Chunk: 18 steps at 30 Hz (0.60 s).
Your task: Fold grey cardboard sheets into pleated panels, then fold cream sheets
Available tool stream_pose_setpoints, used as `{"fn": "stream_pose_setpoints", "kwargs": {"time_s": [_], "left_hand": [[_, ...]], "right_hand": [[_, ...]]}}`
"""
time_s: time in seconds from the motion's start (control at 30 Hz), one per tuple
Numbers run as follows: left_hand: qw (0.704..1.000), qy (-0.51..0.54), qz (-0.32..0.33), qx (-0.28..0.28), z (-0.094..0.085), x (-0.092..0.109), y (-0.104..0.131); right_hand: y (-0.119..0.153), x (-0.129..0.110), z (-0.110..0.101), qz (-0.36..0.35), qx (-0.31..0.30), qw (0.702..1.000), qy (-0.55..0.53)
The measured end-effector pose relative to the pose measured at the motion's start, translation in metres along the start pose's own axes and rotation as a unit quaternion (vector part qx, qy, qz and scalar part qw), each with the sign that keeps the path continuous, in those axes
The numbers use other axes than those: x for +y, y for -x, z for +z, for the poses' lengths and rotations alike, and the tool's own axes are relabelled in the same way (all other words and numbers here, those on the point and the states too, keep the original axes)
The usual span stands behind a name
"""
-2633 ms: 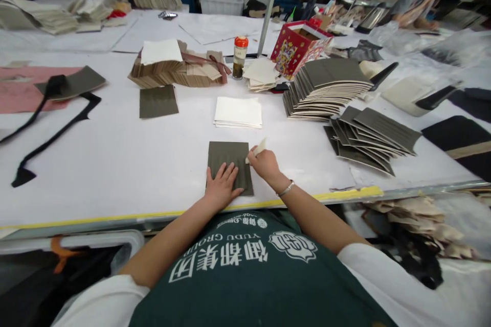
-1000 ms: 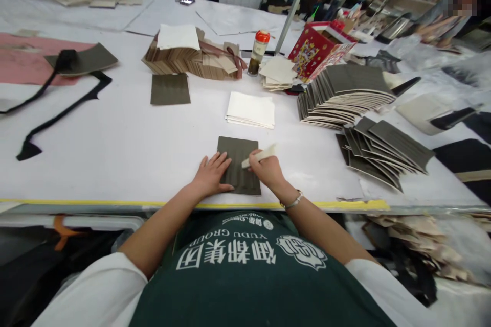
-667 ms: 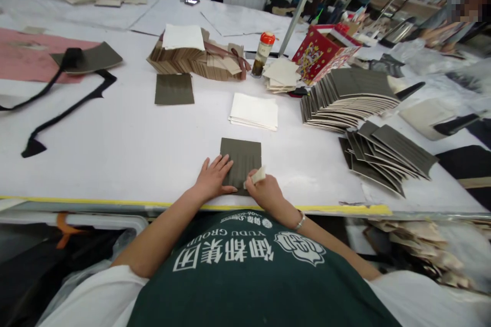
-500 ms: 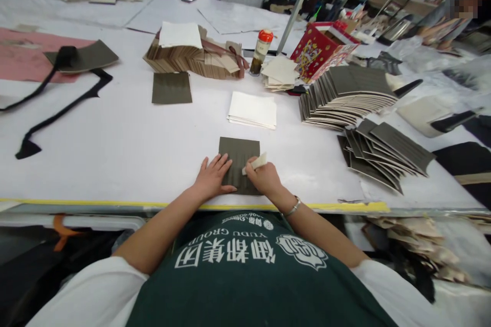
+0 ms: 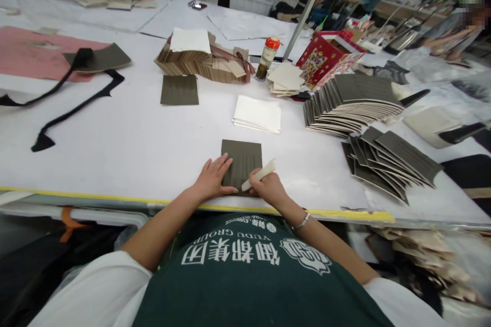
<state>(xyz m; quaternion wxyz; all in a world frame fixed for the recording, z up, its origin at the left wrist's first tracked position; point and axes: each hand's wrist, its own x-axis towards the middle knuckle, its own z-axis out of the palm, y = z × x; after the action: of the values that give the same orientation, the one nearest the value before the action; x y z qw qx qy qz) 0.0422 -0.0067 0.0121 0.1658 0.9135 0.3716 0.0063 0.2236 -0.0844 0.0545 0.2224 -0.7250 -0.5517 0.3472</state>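
Observation:
A dark grey-green square panel lies on the white table just in front of me. My left hand rests on its left edge, fingers spread, holding nothing. Closed round a flat cream-coloured tool is my right hand, at the panel's lower right; the tool's lower end touches the panel near its bottom edge. Beyond the panel sits a small stack of white sheets. Another dark panel lies farther back to the left.
On the right are fanned stacks of dark panels and a red box. Behind stand a jar with an orange lid and bundled brown pieces. Black straps lie left. People stand in the background.
My right hand and the cream tool have moved down the panel toward its near edge. My left hand stays on the panel. The whole view has shifted slightly.

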Motion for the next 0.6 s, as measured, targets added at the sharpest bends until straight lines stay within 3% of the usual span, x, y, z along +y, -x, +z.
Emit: {"fn": "stream_pose_setpoints", "kwargs": {"time_s": [0.1,0.2,0.27,0.33,0.47,0.53,0.6], "left_hand": [[1.000,-0.013,-0.002,-0.020,-0.003,-0.007,0.001],[1.000,-0.021,-0.008,-0.021,-0.001,-0.009,0.001],[1.000,-0.019,-0.011,-0.012,0.003,-0.009,0.001],[1.000,-0.014,-0.010,-0.005,0.005,-0.008,0.001],[1.000,-0.009,-0.004,0.002,0.006,-0.008,0.002],[1.000,-0.008,-0.005,0.003,0.005,-0.008,0.003],[1.000,-0.010,-0.008,0.002,0.004,-0.008,0.003]], "right_hand": [[-0.044,-0.013,-0.005,-0.028,0.102,0.994,0.043],[-0.076,-0.029,-0.003,-0.051,0.129,0.977,0.164],[-0.070,-0.032,0.003,-0.065,0.121,0.963,0.234],[-0.044,-0.029,0.011,-0.081,0.097,0.954,0.272],[0.003,-0.019,0.015,-0.085,0.026,0.966,0.243],[-0.003,-0.019,0.010,-0.079,0.037,0.972,0.217],[-0.029,-0.023,0.004,-0.076,0.075,0.971,0.213]]}}
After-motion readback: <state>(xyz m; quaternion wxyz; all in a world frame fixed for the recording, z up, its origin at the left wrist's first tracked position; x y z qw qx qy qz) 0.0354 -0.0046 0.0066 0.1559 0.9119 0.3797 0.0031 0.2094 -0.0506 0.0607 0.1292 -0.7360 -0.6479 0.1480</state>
